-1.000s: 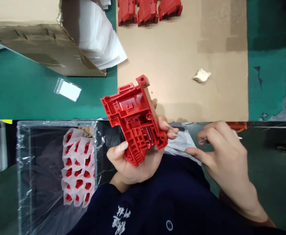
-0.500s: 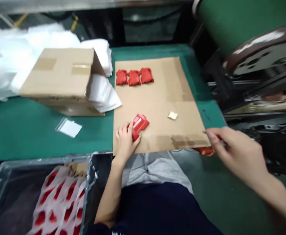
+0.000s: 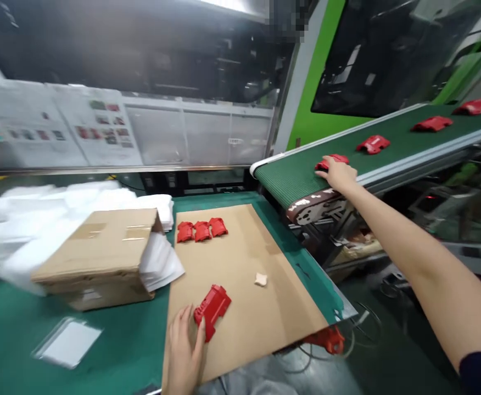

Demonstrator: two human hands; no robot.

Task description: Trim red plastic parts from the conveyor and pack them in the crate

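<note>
My left hand (image 3: 186, 343) rests at the lower left of a cardboard sheet, its thumb and fingers around the near end of a red moulded plastic part (image 3: 212, 310). The part lies tilted on the cardboard. Far off to the right, my right hand (image 3: 338, 174) reaches over the conveyor belt, fingers closed on another red plastic part (image 3: 331, 161) near the belt's end; the hand covers some of it. Several more red parts (image 3: 373, 144) lie spaced along the belt. Three red parts (image 3: 202, 231) sit in a row at the far edge of the cardboard.
The cardboard sheet (image 3: 240, 247) covers part of a green table (image 3: 129, 329). A cardboard box (image 3: 96, 258) of white sheets stands left, beside piled white foam bags (image 3: 38, 219). A small cream piece (image 3: 261, 280) lies on the cardboard. The green conveyor belt (image 3: 290, 178) rises rightward.
My right hand has moved from beside the table's right edge up to the conveyor and closed on a red part. The view has tilted up. My left hand stays on its red part.
</note>
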